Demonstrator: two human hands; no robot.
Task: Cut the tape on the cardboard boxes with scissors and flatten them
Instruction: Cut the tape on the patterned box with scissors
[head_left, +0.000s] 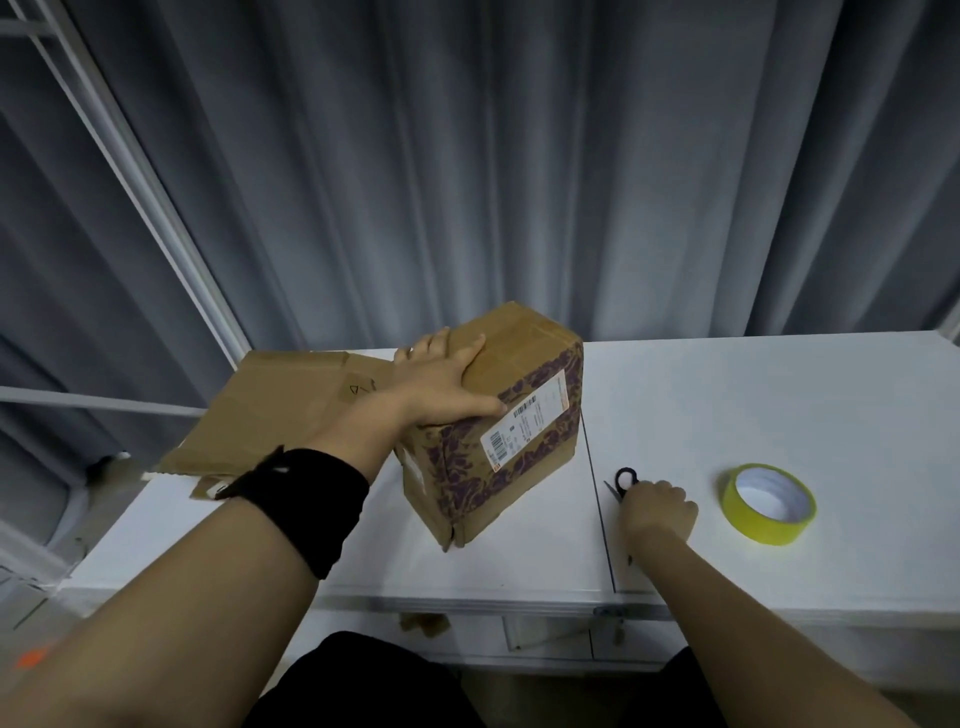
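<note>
Head view: your left hand (441, 379) clasps the top edge of the taped cardboard box (509, 447) on the table (779, 395). Your right hand (660, 506) curls around the scissors (626, 478) beside it, seemingly picking them up. Next, bring the blades to the tape seam.

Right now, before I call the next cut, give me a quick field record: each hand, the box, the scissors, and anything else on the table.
left hand: holds the top edge of the cardboard box, fingers over the top, thumb on the labelled side
right hand: curled over the scissors
cardboard box: closed, not yet flattened
scissors: lying on the table, right of the box, apart from it
flattened cardboard: behind and left of the box
yellow tape roll: flat, right of the right hand, untouched
</note>
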